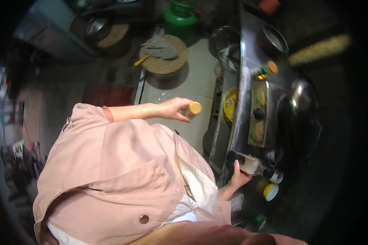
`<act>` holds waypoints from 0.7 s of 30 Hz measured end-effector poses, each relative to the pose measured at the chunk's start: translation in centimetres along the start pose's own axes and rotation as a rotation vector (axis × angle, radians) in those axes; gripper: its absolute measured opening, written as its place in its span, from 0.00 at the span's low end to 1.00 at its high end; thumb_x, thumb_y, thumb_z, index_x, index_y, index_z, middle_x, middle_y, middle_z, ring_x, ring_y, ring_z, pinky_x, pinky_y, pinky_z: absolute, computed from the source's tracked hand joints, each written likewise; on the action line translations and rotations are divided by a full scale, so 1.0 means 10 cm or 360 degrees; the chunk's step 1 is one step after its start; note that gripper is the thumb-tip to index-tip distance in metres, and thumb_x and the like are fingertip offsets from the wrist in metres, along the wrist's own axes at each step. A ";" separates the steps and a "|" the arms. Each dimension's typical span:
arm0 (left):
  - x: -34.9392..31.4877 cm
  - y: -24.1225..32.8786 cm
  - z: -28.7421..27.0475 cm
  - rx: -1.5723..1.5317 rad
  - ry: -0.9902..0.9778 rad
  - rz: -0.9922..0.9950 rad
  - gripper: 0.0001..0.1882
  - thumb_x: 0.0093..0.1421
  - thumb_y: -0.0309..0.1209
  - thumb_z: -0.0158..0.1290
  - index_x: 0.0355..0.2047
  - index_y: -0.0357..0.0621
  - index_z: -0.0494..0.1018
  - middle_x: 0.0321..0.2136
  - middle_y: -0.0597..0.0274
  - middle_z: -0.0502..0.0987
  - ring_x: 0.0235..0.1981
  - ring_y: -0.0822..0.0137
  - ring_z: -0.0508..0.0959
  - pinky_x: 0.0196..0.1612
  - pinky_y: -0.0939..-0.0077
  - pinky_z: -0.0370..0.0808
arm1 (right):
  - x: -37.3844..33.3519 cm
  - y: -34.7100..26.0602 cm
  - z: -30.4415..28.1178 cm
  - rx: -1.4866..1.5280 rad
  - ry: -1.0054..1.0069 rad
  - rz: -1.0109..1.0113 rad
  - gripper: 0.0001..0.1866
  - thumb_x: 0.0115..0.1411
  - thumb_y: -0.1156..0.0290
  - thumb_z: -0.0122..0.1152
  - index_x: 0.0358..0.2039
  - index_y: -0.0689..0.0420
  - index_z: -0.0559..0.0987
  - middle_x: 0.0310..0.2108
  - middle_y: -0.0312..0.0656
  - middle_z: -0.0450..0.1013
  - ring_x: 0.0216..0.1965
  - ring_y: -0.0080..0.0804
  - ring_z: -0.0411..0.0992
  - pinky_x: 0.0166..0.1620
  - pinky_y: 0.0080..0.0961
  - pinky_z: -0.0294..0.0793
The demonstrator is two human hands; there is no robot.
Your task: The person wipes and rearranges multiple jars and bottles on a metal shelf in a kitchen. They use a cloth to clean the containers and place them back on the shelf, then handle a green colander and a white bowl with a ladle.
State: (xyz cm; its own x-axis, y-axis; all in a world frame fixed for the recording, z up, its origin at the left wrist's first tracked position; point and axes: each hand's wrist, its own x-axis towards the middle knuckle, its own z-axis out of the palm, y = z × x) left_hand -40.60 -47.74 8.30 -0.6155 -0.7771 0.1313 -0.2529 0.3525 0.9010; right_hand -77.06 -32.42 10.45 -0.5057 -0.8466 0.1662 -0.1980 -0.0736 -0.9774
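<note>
My left hand point(176, 109) is stretched out in front of me, over the pale floor. Its thumb and fingers are closed around a small jar with a gold lid point(195, 108). On the right, my right hand point(239, 179) grips a clear bottle point(249, 164) with a dark cap and something whitish inside. The bottle lies tilted at the dark counter point(242, 73); whether it rests on the surface I cannot tell. Close by that hand are a container with a yellow rim and white top point(270, 192) and another small jar point(277, 176), partly behind the bottle's cap.
Along the counter stand a clear-lidded condiment box point(258, 114), a jar with an orange lid point(271, 67), a metal pot point(272, 41) and a large dark shiny vessel point(302, 106). A round wooden stool point(167, 65) holds a grey cloth, near a green gas cylinder point(180, 20).
</note>
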 end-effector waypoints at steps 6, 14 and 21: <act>-2.13 -0.63 -1.25 -0.0186 0.0798 -0.0826 0.25 0.46 0.30 0.68 0.44 0.40 0.71 0.34 0.62 0.75 0.34 0.72 0.75 0.41 0.75 0.74 | -0.11 -0.48 1.79 0.0071 -0.0610 -0.0268 0.36 0.43 0.85 0.70 0.54 0.65 0.66 0.51 0.45 0.69 0.52 0.35 0.68 0.57 0.33 0.66; -4.47 -1.09 -2.68 -0.0496 0.1803 -0.0810 0.25 0.45 0.30 0.68 0.44 0.40 0.73 0.34 0.67 0.76 0.36 0.78 0.74 0.41 0.80 0.74 | -0.90 -1.00 4.40 0.0010 -0.0884 -0.0299 0.29 0.46 0.84 0.70 0.50 0.62 0.72 0.42 0.39 0.74 0.40 0.25 0.72 0.46 0.22 0.72; -5.41 -1.48 -3.70 -0.0326 0.2293 -0.0784 0.22 0.51 0.37 0.66 0.42 0.40 0.72 0.34 0.63 0.77 0.36 0.74 0.76 0.40 0.80 0.71 | -1.38 -1.43 5.96 0.0040 -0.1123 -0.0515 0.30 0.43 0.77 0.75 0.47 0.65 0.73 0.39 0.40 0.75 0.39 0.27 0.72 0.47 0.23 0.70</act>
State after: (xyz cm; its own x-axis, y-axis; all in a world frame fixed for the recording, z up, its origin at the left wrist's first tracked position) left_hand 24.03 -30.20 3.13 0.7484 -0.6629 -0.0200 -0.0303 -0.0643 0.9975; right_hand -17.23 -51.14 14.39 0.2301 -0.9155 0.3300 -0.2213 -0.3794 -0.8984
